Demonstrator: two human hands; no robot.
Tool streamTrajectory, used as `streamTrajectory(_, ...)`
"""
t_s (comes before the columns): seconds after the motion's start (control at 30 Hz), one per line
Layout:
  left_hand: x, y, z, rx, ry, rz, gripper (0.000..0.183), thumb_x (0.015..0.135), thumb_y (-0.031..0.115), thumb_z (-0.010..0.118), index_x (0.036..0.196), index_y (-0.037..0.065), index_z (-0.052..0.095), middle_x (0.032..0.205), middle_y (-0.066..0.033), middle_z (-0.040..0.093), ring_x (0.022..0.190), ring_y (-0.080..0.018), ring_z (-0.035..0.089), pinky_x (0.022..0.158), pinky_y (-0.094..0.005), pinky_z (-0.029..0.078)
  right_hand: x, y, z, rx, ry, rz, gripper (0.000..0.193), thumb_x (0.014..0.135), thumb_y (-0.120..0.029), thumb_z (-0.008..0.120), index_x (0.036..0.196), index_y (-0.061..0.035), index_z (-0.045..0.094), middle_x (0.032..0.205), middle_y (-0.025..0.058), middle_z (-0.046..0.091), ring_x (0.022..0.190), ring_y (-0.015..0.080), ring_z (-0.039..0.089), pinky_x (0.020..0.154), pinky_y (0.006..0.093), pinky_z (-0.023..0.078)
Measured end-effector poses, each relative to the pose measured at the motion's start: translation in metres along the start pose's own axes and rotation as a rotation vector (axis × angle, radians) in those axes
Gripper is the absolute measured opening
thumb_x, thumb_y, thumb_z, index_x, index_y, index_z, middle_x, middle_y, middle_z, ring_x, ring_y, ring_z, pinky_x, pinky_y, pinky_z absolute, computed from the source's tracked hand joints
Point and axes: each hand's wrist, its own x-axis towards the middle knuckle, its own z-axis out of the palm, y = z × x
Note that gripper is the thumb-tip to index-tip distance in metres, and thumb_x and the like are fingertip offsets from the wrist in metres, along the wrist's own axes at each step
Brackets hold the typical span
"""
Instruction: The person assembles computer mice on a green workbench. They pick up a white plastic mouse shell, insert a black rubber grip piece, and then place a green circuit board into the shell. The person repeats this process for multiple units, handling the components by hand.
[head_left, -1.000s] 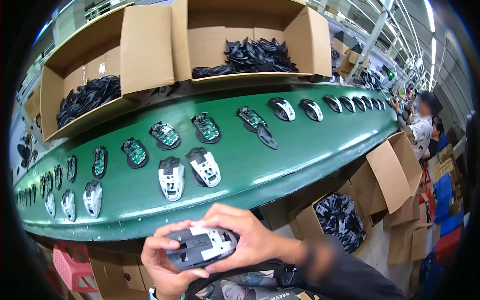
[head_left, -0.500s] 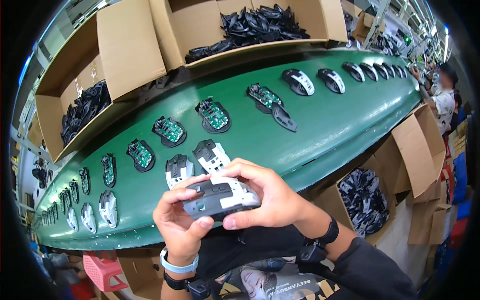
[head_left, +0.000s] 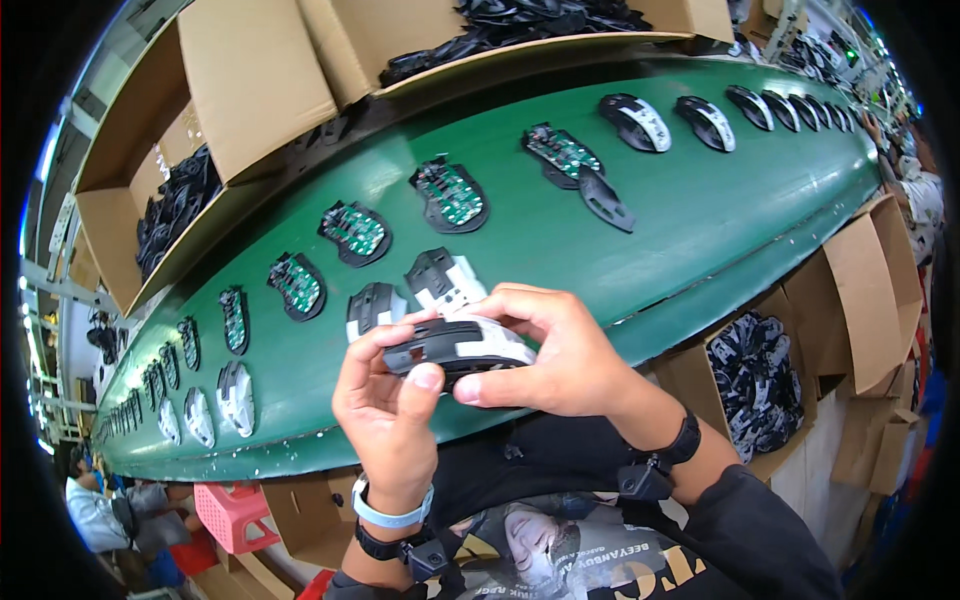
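Between both hands, above the belt's near edge, is a black and white computer mouse (head_left: 465,343). My left hand (head_left: 392,400) grips its left end, thumb on the near side and fingers behind. My right hand (head_left: 550,350) closes round the right end, thumb along the near lower edge. Just beyond lie two mouse top shells, a black and white one (head_left: 374,308) and another (head_left: 445,280). Farther back, mouse bases with green circuit boards (head_left: 450,194) sit in a row. One base (head_left: 563,152) has a loose dark side piece (head_left: 605,200) against it.
A green conveyor belt (head_left: 680,240) curves across the view. Assembled mice (head_left: 636,122) stand at far right, white shells (head_left: 236,398) at left. Cardboard boxes (head_left: 250,80) of black parts line the far side; another box (head_left: 755,380) of parts stands right. A pink stool (head_left: 232,515) is below left.
The mouse has been tipped, so its near side now shows more than its top. Both hands keep hold of it. The whole view has shifted somewhat.
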Motion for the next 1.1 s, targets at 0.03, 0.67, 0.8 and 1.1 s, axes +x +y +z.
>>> streamTrajectory(0.03, -0.001, 0.002, -0.001, -0.103, -0.021, -0.015, 0.039, 0.09, 0.007, 0.079, 0.125, 0.0, 0.062, 0.132, -0.0235, 0.067, 0.123, -0.0278, 0.065, 0.108, -0.0431, 0.052, 0.0, -0.002, 0.001, -0.01, 0.012, -0.001, 0.049, 0.076, -0.014, 0.095, 0.116, -0.0001, 0.072, 0.109, 0.0048, 0.067, 0.105, 0.0121, 0.065, 0.092, 0.0302, 0.053)
streamTrajectory(0.67, -0.127, 0.025, -0.066, 0.077, -0.07, 0.142, 0.037, 0.086, 0.009, 0.083, 0.12, 0.004, 0.069, 0.135, -0.0157, 0.066, 0.135, -0.0269, 0.058, 0.117, -0.0414, 0.042, -0.062, -0.005, 0.091, -0.416, -0.238, -0.31, 0.07, 0.079, -0.046, 0.086, 0.124, 0.0023, 0.061, 0.111, 0.0157, 0.061, 0.101, 0.0298, 0.062, 0.091, 0.0396, 0.05)
streamTrajectory(0.8, -0.154, 0.041, -0.062, 0.031, -0.119, 0.037, 0.037, 0.086, 0.011, 0.083, 0.12, 0.002, 0.069, 0.135, -0.0162, 0.067, 0.134, -0.0264, 0.059, 0.117, -0.0419, 0.043, -0.098, -0.007, 0.1, -0.572, -0.143, -0.393, 0.053, 0.08, -0.031, 0.086, 0.117, 0.002, 0.067, 0.096, 0.0162, 0.063, 0.086, 0.032, 0.064, 0.078, 0.0401, 0.052)
streamTrajectory(1.1, -0.151, 0.039, -0.052, -0.057, -0.079, 0.082, 0.041, 0.082, 0.008, 0.09, 0.116, 0.004, 0.069, 0.123, -0.0225, 0.072, 0.119, -0.0335, 0.07, 0.104, -0.0475, 0.057, -0.116, -0.014, 0.092, -0.491, -0.095, -0.412, 0.065, 0.071, -0.041, 0.097, 0.119, -0.0051, 0.072, 0.095, 0.0117, 0.067, 0.08, 0.0265, 0.067, 0.073, 0.0377, 0.055)
